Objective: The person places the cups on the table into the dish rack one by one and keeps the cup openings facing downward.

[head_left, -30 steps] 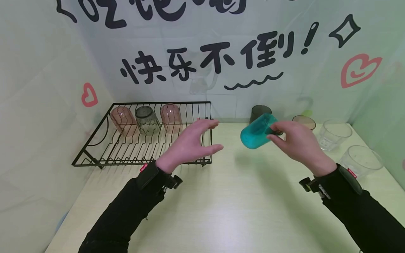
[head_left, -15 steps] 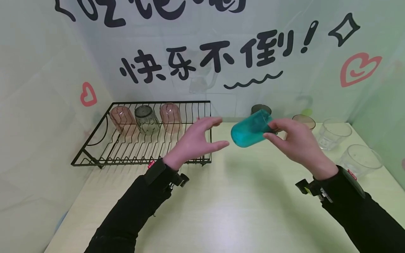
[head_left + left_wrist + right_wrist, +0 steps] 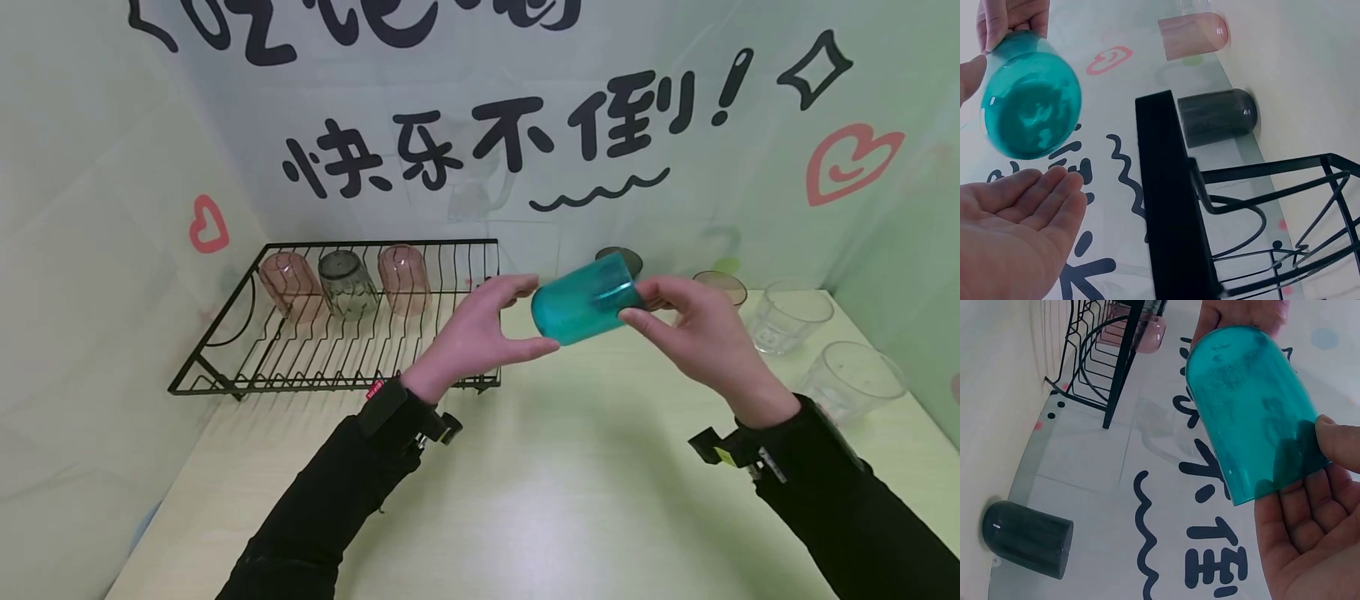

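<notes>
A teal see-through cup (image 3: 585, 300) is held in the air, tilted on its side, its base toward the left and its mouth toward the right. My right hand (image 3: 693, 337) pinches it at the rim; the thumb (image 3: 1338, 444) lies on one side and the fingers on the other. From the left, my left hand (image 3: 487, 329) reaches to the base with thumb and fingers spread. In the left wrist view a gap shows between the straight left fingers (image 3: 1041, 203) and the cup's round base (image 3: 1032, 106).
Left stands a black wire rack (image 3: 360, 387) with a pink glass (image 3: 288, 287), a grey glass (image 3: 348, 287) and another pink glass (image 3: 405, 279) upside down. Behind the teal cup is a dark cup (image 3: 1029, 539). Several glasses, including a clear one (image 3: 855, 383), stand on the right.
My right hand has turned the teal cup further onto its side, its base swinging left. My left hand has moved right, so its fingers now flank the base.
</notes>
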The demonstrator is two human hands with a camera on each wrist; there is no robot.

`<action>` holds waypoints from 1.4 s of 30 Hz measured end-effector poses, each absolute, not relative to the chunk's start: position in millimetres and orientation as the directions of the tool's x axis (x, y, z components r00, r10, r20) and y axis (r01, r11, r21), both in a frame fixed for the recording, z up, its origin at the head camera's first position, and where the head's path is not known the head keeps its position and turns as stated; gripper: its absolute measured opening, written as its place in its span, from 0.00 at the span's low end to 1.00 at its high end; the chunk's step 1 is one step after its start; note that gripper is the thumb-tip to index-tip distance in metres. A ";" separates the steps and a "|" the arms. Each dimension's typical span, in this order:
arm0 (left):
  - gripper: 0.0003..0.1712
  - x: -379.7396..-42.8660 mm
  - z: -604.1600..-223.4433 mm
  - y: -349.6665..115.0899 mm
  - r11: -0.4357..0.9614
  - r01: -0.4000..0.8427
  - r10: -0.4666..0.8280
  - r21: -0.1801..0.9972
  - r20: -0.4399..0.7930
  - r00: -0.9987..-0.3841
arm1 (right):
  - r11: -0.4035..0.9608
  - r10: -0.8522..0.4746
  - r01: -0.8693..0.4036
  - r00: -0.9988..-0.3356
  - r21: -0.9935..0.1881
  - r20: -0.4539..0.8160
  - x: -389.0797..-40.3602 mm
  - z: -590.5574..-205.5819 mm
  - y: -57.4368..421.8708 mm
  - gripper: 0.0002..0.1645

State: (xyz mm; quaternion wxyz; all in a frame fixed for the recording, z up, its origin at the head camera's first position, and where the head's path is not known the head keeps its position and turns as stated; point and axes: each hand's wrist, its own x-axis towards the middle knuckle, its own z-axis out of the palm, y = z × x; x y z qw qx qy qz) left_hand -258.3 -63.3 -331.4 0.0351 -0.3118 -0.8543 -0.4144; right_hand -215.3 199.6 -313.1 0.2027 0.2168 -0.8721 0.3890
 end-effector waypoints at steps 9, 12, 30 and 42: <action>0.48 -257.9 -331.4 -58.5 0.418 0.511 0.455 0.751 0.314 -0.833 | 0.532 -0.176 -0.485 -0.865 -0.694 0.470 -212.7 -312.0 195.7 0.08; 0.48 -257.6 -331.2 -57.5 0.409 0.487 0.434 0.772 0.304 -0.848 | 0.522 -0.163 -0.468 -0.876 -0.713 0.455 -212.0 -311.8 194.5 0.08; 0.46 -256.1 -329.3 -52.0 0.307 0.437 0.403 0.846 0.300 -0.865 | 0.393 -0.128 -0.438 -0.897 -0.809 0.423 -211.9 -317.8 191.7 0.09; 0.44 -254.5 -330.3 -52.3 0.309 0.455 0.393 0.835 0.324 -0.861 | 0.369 -0.140 -0.433 -0.901 -0.823 0.411 -214.5 -323.4 191.4 0.08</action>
